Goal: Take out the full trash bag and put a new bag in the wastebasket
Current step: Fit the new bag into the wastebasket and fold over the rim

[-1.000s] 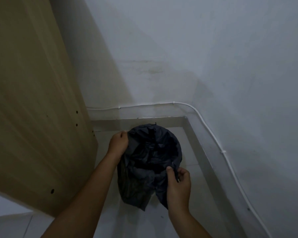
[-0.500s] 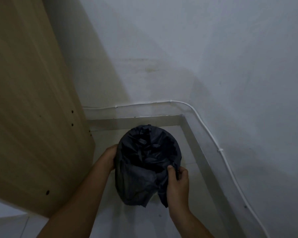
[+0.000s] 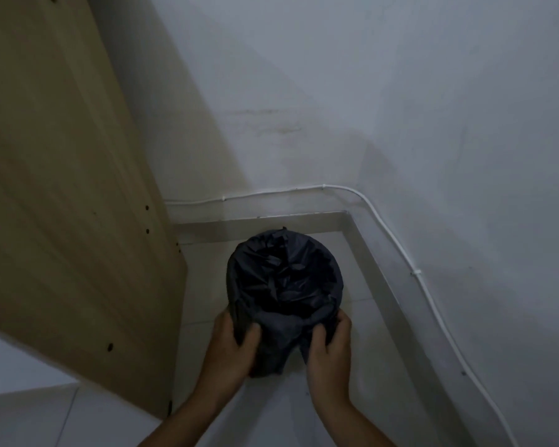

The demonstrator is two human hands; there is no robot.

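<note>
A dark trash bag (image 3: 284,279) lines a small round wastebasket standing on the floor in the room's corner. The bag's edge is folded over the rim and drapes down the outside, hiding the basket itself. Crumpled dark plastic fills the inside. My left hand (image 3: 231,345) grips the draped plastic at the near left side. My right hand (image 3: 331,345) grips the bag's folded edge at the near right side.
A tall light-wood cabinet panel (image 3: 62,188) stands close on the left. White walls meet in the corner behind the basket. A thin white cable (image 3: 304,188) runs along the wall above the grey skirting (image 3: 265,221). Pale floor tiles (image 3: 271,411) lie toward me.
My left hand has slid from the far left of the rim down to the near left side. The bag's edge now lies stretched over the rim all round.
</note>
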